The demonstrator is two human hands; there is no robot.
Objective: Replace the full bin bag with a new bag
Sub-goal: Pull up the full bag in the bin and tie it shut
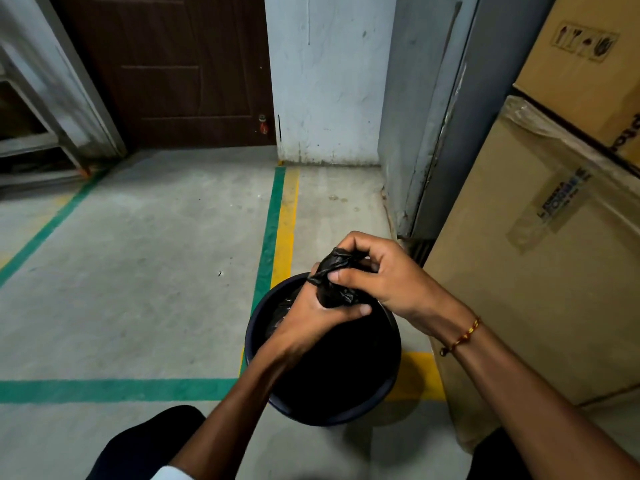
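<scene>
You're early-to-mid task, as I read it. Both your hands are over the black bin (322, 355), lower centre of frame, which stands on the concrete floor (145, 265) next to the green/yellow floor lines (277, 216). Your left hand (311, 317) has its grip clamped round the gathered neck of the black bin bag (332, 282). Your right hand (377, 275) grip is pinched shut on the top of that same bunch, just above the left. Bag body is down inside the bin; a bit of shiny plastic shows at the bin's left inner wall, rest too dark to tell.

Done, prob: bag mouth gathered off the rim. Left: tie/twist the neck, lift the bag out, fit a new bag. No new bag in view.

Writing: cardboard boxes (540, 271) at right of frame. The upper one carries a handling-symbols panel at upper right, pictograms too blurry to ID. Dark letters at the right edge are cut off, unreadable. Lower box has a taped label with blue print, blurred, can't read. No brand legible on bin or bag. Red-yellow thread band (462, 336) on your right wrist.
</scene>
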